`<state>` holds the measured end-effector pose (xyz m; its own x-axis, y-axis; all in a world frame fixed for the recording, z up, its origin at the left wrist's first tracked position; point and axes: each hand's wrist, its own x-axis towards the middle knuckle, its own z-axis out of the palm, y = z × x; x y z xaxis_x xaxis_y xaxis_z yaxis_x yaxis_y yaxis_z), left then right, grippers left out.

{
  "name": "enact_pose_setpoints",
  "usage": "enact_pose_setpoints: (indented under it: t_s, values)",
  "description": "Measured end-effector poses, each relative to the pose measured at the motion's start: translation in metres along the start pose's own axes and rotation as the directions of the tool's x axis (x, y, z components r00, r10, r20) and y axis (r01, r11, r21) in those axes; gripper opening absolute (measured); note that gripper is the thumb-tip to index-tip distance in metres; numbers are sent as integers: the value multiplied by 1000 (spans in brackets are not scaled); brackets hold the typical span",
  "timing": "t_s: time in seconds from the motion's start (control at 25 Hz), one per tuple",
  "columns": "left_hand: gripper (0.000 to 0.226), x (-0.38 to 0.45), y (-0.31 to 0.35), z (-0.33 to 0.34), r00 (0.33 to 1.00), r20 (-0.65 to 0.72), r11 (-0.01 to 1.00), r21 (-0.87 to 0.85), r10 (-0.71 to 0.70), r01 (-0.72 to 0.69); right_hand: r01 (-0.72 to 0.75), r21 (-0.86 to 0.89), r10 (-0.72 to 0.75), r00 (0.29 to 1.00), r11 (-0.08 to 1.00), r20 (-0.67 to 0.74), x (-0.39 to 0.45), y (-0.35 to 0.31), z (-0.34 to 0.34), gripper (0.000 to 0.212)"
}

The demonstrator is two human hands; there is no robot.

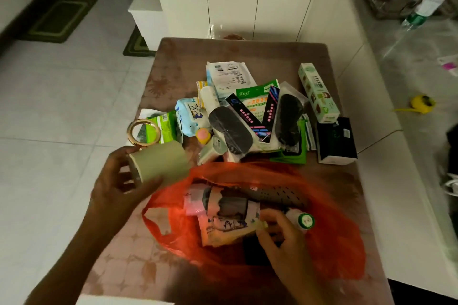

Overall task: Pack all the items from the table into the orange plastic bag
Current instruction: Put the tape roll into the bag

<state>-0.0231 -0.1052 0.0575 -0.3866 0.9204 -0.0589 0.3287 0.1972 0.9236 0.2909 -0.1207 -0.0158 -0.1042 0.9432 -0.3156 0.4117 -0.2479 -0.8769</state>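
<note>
Both hands are busy: my left hand (119,181) grips a wide beige tape roll (158,161) just beside the translucent orange plastic bag (329,238), while my right hand (280,233) pinches a small green-capped white bottle (303,221) over its open mouth. I judge the limp rim could fold shut under the roll, sending it off the brown patterned table (238,52).

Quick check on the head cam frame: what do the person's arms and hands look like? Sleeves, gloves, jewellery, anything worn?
Both are bare. The left hand and the right hand show no gloves, and no rings are visible. Both forearms are uncovered as far as the frame's lower edge, with no sleeve, watch or bracelet in view. The image is dim and slightly blurred, so small markings cannot be ruled out.
</note>
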Motion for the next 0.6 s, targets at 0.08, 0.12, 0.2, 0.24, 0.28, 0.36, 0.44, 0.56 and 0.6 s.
enact_pose_setpoints:
  t_s: [0.08, 0.12, 0.2, 0.24, 0.28, 0.36, 0.44, 0.56, 0.6]
  values:
    - [70, -31, 18, 11, 968, 253, 995, -97, 7, 19, -140, 383, 83, 983, 913, 161, 4, -22, 3, 51]
    - [74, -45, 16, 24, 933, 360, 995, -89, 0, 34, -248, 491, 133, 957, 835, 256, 6, -28, 8, 71]
    - [77, -69, 6, 58, 879, 477, 999, -21, -17, 31, -372, 531, 203, 915, 761, 349, 9, -35, 16, 83]
    - [76, -76, 1, 72, 866, 500, 1000, -3, -19, 24, -400, 522, 230, 904, 753, 361, 9, -35, 17, 74]
    - [74, -80, -3, 80, 855, 517, 999, -2, -28, 34, -435, 520, 263, 890, 735, 374, 8, -33, 17, 65]
    - [71, -83, -9, 82, 827, 559, 993, -51, -58, 104, -508, 579, 269, 851, 638, 450, 5, -19, 14, 56]
    - [71, -83, -16, 78, 796, 603, 995, -33, -52, 91, -558, 617, 242, 818, 555, 522, 2, -10, 11, 54]
    - [62, -86, -18, 71, 811, 583, 999, 19, -44, 41, -524, 607, 263, 843, 598, 469, -1, -8, 13, 48]
    - [54, -86, -16, 68, 880, 475, 998, 70, -29, -5, -468, 584, 273, 878, 663, 394, -1, -10, 11, 51]
